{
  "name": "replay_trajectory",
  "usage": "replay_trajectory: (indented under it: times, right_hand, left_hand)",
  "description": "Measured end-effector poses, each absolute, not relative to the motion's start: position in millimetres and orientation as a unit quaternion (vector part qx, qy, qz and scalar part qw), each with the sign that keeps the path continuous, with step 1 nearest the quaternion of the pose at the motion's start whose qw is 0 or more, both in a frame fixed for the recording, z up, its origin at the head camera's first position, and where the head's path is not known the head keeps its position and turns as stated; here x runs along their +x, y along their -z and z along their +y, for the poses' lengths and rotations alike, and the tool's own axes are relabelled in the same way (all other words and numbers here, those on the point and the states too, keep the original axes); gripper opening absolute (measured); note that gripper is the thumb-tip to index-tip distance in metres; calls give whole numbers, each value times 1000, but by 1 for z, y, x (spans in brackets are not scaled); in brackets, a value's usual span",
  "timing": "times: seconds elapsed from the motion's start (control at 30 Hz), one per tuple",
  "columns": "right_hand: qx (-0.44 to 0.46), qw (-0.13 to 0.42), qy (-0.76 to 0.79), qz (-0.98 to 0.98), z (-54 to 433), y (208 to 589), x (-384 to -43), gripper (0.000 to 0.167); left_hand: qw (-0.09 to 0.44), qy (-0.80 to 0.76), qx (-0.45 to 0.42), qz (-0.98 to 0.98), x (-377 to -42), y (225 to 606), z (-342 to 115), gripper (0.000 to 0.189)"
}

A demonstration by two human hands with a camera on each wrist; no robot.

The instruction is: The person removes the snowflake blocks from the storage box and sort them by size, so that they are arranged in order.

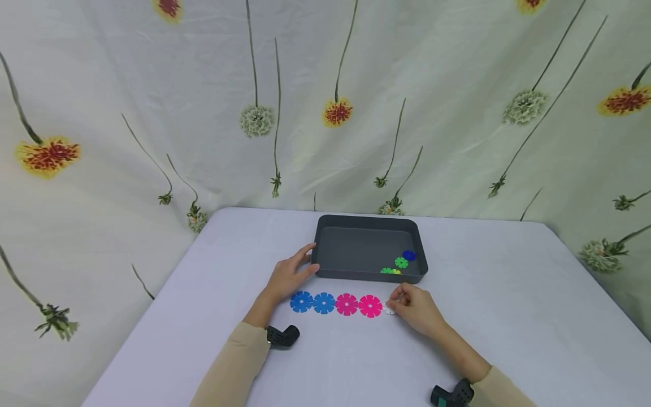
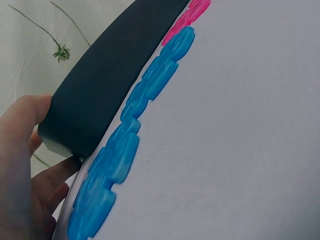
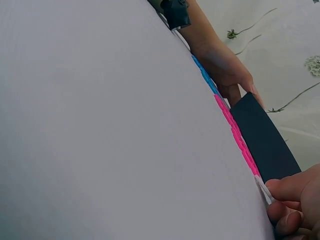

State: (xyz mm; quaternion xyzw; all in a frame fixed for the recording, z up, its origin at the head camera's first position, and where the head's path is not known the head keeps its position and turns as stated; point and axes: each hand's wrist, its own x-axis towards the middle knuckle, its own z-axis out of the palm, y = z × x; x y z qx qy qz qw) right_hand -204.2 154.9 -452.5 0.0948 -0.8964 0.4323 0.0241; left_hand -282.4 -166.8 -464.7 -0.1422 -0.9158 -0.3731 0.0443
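Note:
A row of flower-shaped plastic discs lies on the table in front of a dark grey tray (image 1: 371,278). From the left come two blue discs (image 1: 324,303), then two pink discs (image 1: 370,306). At the row's right end my right hand (image 1: 418,308) pinches a white disc (image 1: 389,308) between thumb and fingers; the hand covers part of it. My left hand (image 1: 290,276) holds the tray's front left corner, its thumb and fingers on either side. The left wrist view shows the blue discs (image 2: 102,185) close beside the tray wall (image 2: 85,100).
Inside the tray, toward its front right, lie a dark blue disc (image 1: 409,255), a green disc (image 1: 401,263) and partly hidden green and yellow ones. A white cloth covers the table (image 1: 356,362). Behind it hangs a flower-patterned curtain (image 1: 300,152).

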Motion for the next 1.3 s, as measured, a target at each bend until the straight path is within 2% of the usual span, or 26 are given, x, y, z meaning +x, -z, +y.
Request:
replay_trajectory:
  times: [0.43, 0.77, 1.3]
  right_hand:
    - [87, 32, -446, -890, 156, 454, -205, 10]
    - [86, 3, -470, -878, 158, 451, -210, 7]
    - [96, -5, -484, -870, 163, 424, -230, 11]
  left_hand:
    - [49, 378, -146, -913, -282, 464, -167, 63]
    - [47, 377, -142, -914, -280, 463, -165, 63]
    - [51, 379, -143, -913, -279, 462, -165, 62]
